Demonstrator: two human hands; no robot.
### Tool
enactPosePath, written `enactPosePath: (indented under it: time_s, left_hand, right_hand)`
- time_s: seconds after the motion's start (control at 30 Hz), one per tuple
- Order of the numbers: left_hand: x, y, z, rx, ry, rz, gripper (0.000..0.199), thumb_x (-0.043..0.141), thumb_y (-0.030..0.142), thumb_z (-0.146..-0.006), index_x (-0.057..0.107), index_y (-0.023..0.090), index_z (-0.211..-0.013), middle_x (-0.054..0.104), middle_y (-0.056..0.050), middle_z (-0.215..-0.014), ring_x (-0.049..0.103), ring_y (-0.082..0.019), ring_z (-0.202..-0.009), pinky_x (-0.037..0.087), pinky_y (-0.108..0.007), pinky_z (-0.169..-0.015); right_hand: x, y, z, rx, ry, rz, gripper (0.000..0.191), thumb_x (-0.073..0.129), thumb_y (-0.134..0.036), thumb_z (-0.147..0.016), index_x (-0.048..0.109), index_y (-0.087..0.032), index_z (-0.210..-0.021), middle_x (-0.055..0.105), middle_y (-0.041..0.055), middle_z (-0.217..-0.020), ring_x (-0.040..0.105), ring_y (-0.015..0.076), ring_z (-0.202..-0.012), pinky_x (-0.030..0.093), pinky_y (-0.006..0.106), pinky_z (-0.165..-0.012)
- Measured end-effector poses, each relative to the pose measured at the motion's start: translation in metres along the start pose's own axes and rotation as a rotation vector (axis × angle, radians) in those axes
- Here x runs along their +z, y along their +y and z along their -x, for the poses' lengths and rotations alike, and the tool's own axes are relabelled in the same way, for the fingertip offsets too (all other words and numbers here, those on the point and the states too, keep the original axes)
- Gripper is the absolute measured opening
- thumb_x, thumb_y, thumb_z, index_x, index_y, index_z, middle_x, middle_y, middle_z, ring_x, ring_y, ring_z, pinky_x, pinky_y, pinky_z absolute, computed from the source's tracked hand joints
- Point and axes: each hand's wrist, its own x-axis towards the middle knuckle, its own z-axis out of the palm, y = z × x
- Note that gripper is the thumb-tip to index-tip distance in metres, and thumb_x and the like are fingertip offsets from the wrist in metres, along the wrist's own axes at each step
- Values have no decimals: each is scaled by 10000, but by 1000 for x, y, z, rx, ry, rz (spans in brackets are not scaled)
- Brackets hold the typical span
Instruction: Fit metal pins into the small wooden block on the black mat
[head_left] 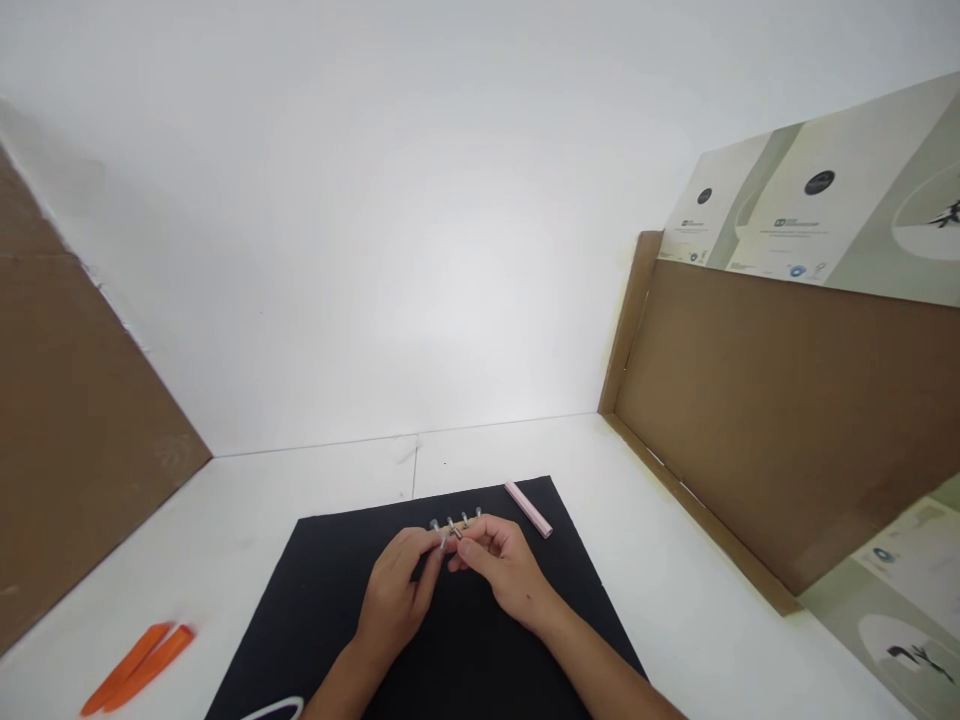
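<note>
Above the black mat, my left hand and my right hand meet at one small piece. This is a light wood-coloured strip with several small metal bolt-like pins standing along it. My left thumb and fingers pinch its left end, near a pin that points down. The fingers of my right hand close round its right part, with the thumb tip by a metal pin. Fingers hide much of the strip, so its exact kind does not show.
A pale pink stick lies near the mat's back right corner. Two orange tapered pieces rest on the white table at left. A white curved edge shows at the bottom. Brown cardboard panels flank both sides, before a white wall.
</note>
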Motion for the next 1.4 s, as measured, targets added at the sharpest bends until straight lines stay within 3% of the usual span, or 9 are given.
enactPosePath:
  time_s: [0.23,0.4,0.47,0.7,0.83,1.0,1.2,1.4]
  left_hand:
    - [0,1,1,-39,-14,10,141,525,107,-912,616,191,-978,662,-31,-851,630,-139,-784,514,-250,-724]
    - [1,0,1,-22,-2,6,168,534,93,-902,610,196,-1009,667,-32,-881,633,-141,-809,517,-254,-739]
    - [1,0,2,-12,-4,5,176,535,87,-898,609,196,-1015,666,-34,-884,631,-144,-813,517,-257,-739]
    - [1,0,2,-10,-40,1,166,522,94,-910,607,192,-1014,661,-47,-870,616,-151,-803,516,-278,-742]
    - [0,2,3,-21,-33,6,143,512,123,-921,614,189,-995,662,-53,-855,620,-156,-787,520,-283,-728]
    - [0,2,3,-41,-21,-3,143,508,130,-917,624,189,-976,667,-48,-846,633,-157,-775,527,-278,-716]
    - [1,1,2,-30,-9,0,145,522,117,-908,619,191,-988,672,-43,-855,639,-154,-785,526,-269,-723]
    - [0,3,2,-25,-22,-1,146,514,115,-911,621,189,-976,666,-47,-839,627,-159,-773,525,-282,-719]
  right_hand:
    - [-1,0,1,-11,-24,2,210,780,-357,-741,694,-167,-717,729,41,-785,676,150,-705,515,299,-732]
    - [-3,2,3,-84,-75,97,142,777,-284,-739,701,-175,-688,718,89,-1029,667,223,-947,512,356,-816]
    - [-3,4,4,-102,-74,118,129,772,-276,-745,704,-176,-697,714,92,-1033,660,233,-975,510,364,-827]
    - [-1,2,2,-51,-23,73,193,764,-348,-756,701,-170,-720,730,49,-817,672,156,-728,517,300,-727]
    - [2,-3,1,7,14,45,254,772,-403,-738,689,-164,-745,727,36,-752,682,156,-679,530,307,-719]
    - [1,-1,2,10,-5,9,238,801,-377,-706,682,-171,-688,741,52,-811,696,174,-724,540,339,-764]
    - [-5,9,3,-66,-86,52,157,794,-308,-722,709,-181,-688,709,84,-1031,664,232,-974,526,398,-871]
    - [-3,4,2,-30,-32,41,190,793,-343,-719,704,-178,-689,731,68,-923,682,205,-852,525,363,-807]
